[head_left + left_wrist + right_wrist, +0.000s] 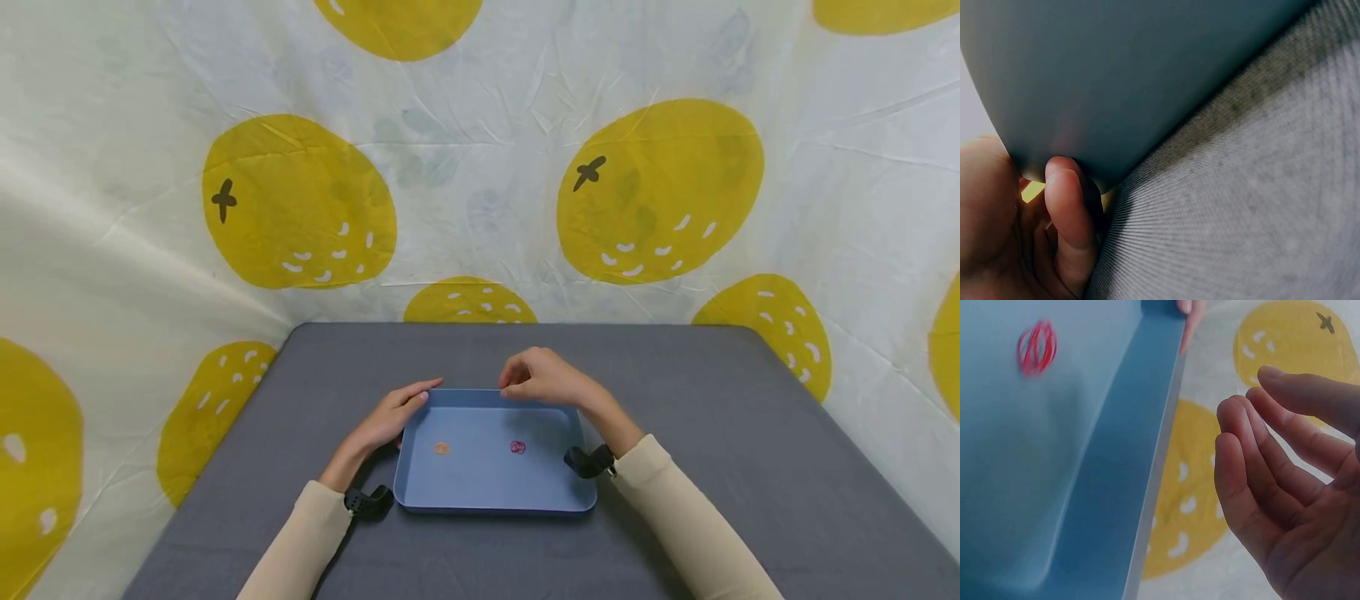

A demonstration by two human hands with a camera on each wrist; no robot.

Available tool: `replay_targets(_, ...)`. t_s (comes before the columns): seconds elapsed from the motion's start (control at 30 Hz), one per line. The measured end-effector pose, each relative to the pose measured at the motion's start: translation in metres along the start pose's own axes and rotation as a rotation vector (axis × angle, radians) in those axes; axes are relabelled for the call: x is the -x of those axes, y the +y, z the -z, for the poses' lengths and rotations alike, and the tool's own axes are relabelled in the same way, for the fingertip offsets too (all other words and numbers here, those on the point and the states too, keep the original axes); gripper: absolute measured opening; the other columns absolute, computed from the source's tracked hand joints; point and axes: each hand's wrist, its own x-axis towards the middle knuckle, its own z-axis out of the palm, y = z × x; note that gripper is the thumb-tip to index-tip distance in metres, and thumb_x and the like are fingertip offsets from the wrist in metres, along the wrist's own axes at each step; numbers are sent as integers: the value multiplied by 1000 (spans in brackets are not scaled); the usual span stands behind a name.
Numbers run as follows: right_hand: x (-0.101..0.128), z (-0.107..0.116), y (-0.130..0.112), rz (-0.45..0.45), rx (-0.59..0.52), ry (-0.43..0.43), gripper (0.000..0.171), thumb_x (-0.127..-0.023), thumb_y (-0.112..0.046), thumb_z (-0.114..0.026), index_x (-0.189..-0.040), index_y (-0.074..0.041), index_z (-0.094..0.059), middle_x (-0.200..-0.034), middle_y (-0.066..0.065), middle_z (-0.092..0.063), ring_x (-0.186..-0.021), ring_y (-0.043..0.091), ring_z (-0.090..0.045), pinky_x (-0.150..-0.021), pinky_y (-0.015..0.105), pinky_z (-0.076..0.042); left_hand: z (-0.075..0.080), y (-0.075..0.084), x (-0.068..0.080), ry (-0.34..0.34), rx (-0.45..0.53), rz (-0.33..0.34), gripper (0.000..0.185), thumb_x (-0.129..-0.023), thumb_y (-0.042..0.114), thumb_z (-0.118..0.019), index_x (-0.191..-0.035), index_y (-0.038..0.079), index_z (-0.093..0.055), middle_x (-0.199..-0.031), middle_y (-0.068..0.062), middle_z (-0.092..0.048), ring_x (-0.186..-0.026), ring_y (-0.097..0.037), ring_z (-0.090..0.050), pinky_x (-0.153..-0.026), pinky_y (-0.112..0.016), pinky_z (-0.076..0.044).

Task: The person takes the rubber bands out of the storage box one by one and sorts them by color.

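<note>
A blue rectangular tray (480,492) lies on the grey table. Inside it, toward the left, is a small orange looped band (442,448); a red looped band (517,447) lies right of the middle. Up close in the right wrist view, the red band (1037,348) shows several tangled strands. My left hand (390,417) holds the tray's far left corner, with a curled finger (1066,200) against its outside. Over the far rim hovers my right hand (543,377). Its fingers (1230,469) are loosely bent, with nothing between them and the thumb.
Grey cloth (675,383) covers the table around the tray. Behind and at both sides hangs a white curtain (480,225) printed with large yellow fruit. Each wrist carries a black camera band (367,502) below its cream sleeve.
</note>
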Motion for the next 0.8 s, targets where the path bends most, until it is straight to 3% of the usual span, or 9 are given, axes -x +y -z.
replay_targets(0.43, -30, -37, -14, 24, 10, -91, 9, -93, -10, -75, -98, -4, -79, -86, -1, -76, -71, 5, -66, -68, 22, -56, -2, 1, 0, -1, 17, 13, 46, -113, 37, -40, -158, 27, -45, -141, -20, -62, -39, -16, -45, -40, -34, -48)
replay_targets(0.8, -43, -64, -21, 46, 27, -139, 6, -92, -9, -75, -94, -5, -79, -89, 2, -77, -72, 5, -65, -68, 20, -55, 0, -1, 0, -5, 22, 5, 45, -113, 37, -40, -157, 28, -46, -145, -18, -59, -40, -17, -45, -41, -33, -48)
